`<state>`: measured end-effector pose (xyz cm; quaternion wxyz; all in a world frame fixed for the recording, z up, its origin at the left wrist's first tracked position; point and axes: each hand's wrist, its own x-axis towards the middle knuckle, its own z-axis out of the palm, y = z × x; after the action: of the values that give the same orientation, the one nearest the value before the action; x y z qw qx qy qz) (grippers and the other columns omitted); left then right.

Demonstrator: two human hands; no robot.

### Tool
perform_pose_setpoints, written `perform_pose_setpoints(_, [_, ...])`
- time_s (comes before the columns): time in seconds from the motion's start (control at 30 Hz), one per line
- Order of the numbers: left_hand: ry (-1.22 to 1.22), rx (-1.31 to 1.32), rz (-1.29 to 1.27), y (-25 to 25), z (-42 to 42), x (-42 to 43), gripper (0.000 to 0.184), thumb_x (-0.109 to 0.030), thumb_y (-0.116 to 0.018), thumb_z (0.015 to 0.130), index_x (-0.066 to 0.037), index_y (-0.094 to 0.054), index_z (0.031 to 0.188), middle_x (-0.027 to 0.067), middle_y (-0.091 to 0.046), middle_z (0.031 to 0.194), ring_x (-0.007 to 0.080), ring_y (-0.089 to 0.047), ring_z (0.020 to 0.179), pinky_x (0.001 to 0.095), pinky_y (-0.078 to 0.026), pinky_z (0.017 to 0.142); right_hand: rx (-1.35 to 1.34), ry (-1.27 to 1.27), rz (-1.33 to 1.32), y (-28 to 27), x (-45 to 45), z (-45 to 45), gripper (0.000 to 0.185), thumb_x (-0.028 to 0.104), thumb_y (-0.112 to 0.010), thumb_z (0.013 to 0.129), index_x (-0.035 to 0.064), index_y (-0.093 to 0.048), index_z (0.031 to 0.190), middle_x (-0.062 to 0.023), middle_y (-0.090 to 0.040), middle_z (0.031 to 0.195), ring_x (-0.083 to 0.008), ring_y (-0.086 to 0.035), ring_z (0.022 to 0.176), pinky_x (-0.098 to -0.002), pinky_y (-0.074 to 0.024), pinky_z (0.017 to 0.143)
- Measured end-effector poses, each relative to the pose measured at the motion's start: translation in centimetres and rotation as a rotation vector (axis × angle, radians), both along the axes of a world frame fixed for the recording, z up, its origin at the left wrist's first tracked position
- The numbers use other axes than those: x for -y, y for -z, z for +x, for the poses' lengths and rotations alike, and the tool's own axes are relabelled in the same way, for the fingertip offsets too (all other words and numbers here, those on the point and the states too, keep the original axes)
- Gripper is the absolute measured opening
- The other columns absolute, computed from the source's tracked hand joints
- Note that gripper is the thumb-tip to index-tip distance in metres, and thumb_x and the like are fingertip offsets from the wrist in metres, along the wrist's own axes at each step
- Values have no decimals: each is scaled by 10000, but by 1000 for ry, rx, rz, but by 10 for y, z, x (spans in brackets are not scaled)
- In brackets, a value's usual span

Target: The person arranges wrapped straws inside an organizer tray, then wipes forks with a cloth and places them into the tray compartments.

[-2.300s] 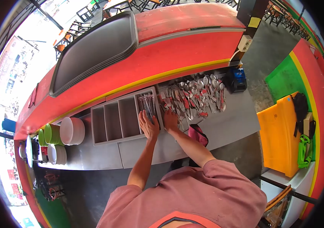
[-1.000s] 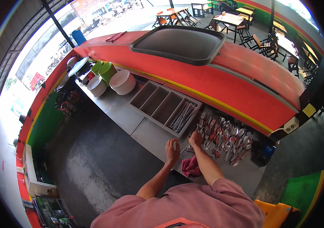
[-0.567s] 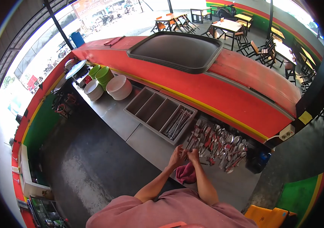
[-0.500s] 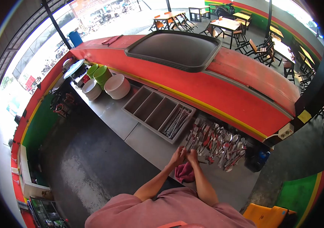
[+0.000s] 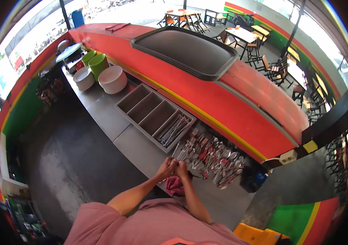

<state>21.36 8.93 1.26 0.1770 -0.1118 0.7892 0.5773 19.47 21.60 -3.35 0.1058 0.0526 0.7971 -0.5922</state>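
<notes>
My left hand (image 5: 166,168) and my right hand (image 5: 181,169) are close together over the metal counter, fingers closed. What they hold between them is too small to make out. A dark red cloth (image 5: 175,187) hangs or lies just under my hands. Beyond them and to the right, a loose heap of spoons and forks (image 5: 217,158), some with red handles, is spread on the counter. A grey cutlery tray (image 5: 138,123) with several compartments stands ahead of my hands. Its right-hand compartment holds a bundle of thin metal cutlery (image 5: 173,130); the other compartments show bare bottoms.
White bowls (image 5: 112,80) and green containers (image 5: 98,65) stand at the counter's far left. Dark serving trays (image 5: 184,51) are stacked on the red ledge (image 5: 206,98). A black box (image 5: 252,178) sits at the counter's right end, near a power socket (image 5: 288,157).
My view has turned, so the counter and its things appear further left. Both hands stay together near the cutlery heap, still closed. The tray and heap look unchanged.
</notes>
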Motion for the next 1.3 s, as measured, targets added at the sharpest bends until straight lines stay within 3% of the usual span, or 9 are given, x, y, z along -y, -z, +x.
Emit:
perform_pose_setpoints(0.1, [-53, -139, -18, -9, -2, 1, 581, -519, -488, 969, -44, -483, 1305, 270, -641, 1092, 400, -633, 1052, 442, -490, 845, -13, 52, -6, -2, 11, -5, 384, 326, -650, 854, -32, -632, 716, -82, -630, 624, -86, -544, 644, -363, -448, 530])
perform_pose_setpoints(0.23, [-112, -87, 78, -11, -6, 6, 562, -511, -466, 985, -37, -497, 1285, 205, -666, 922, 307, -679, 831, 401, -514, 714, -38, 100, -2, -19, 18, -10, 343, 285, -696, 810, -48, -623, 765, -201, -648, 673, -210, -639, 634, -415, -477, 596])
perform_pose_setpoints(0.43, [-54, 22, 195, -25, -11, 17, 524, -474, -469, 996, -38, -506, 1284, 133, -669, 812, 202, -657, 674, 348, -509, 604, -86, 80, -76, 3, 17, -15, 211, 177, -666, 774, -25, -634, 825, -190, -671, 743, -231, -645, 679, -383, -489, 620])
perform_pose_setpoints(0.5, [-103, -109, 106, -3, -21, 13, 509, -451, -482, 996, -38, -501, 1293, 132, -676, 804, 190, -655, 639, 337, -505, 564, -420, 59, 383, 55, 10, -27, 194, 156, -659, 778, -22, -640, 853, -179, -669, 748, -203, -641, 692, -376, -497, 632])
perform_pose_setpoints(0.57, [-62, -150, 106, 1, -28, 16, 491, -424, -494, 995, -34, -508, 1292, 139, -683, 812, 186, -654, 622, 328, -501, 541, -140, 134, -19, 34, 16, -25, 191, 155, -653, 788, -18, -644, 869, -169, -665, 744, -197, -633, 690, -380, -498, 644])
perform_pose_setpoints(0.67, [86, -85, 206, -39, -44, 26, 477, -414, -499, 1002, -27, -526, 1278, 123, -670, 792, 175, -635, 588, 322, -486, 515, -82, 279, -115, -48, 32, -20, 251, 220, -685, 808, -21, -645, 866, -176, -659, 734, -212, -622, 671, -392, -487, 642])
perform_pose_setpoints(0.9, [254, -100, 336, -64, -70, 54, 456, -426, -439, 1031, -61, -519, 1293, 42, -610, 755, 100, -530, 473, 261, -429, 430, -193, 392, 155, -68, 38, -45, 448, 408, -753, 808, -12, -602, 777, -96, -598, 633, -169, -589, 596, -388, -449, 557])
perform_pose_setpoints(1.17, [333, -127, 409, -35, -118, 73, 426, -400, -387, 1054, -35, -576, 1165, 10, -579, 782, 79, -531, 618, 250, -463, 518, -309, 438, -1, -85, 69, -85, 328, 349, -711, 874, 28, -645, 873, -28, -603, 630, -95, -557, 524, -297, -428, 487])
perform_pose_setpoints(1.3, [342, -271, 398, -42, -148, 77, 329, -291, -429, 1053, -16, -561, 1179, 10, -566, 799, 77, -514, 701, 264, -473, 553, -339, 441, 241, -79, 72, -113, 384, 371, -707, 876, 4, -597, 849, -85, -521, 611, -146, -503, 542, -350, -390, 514])
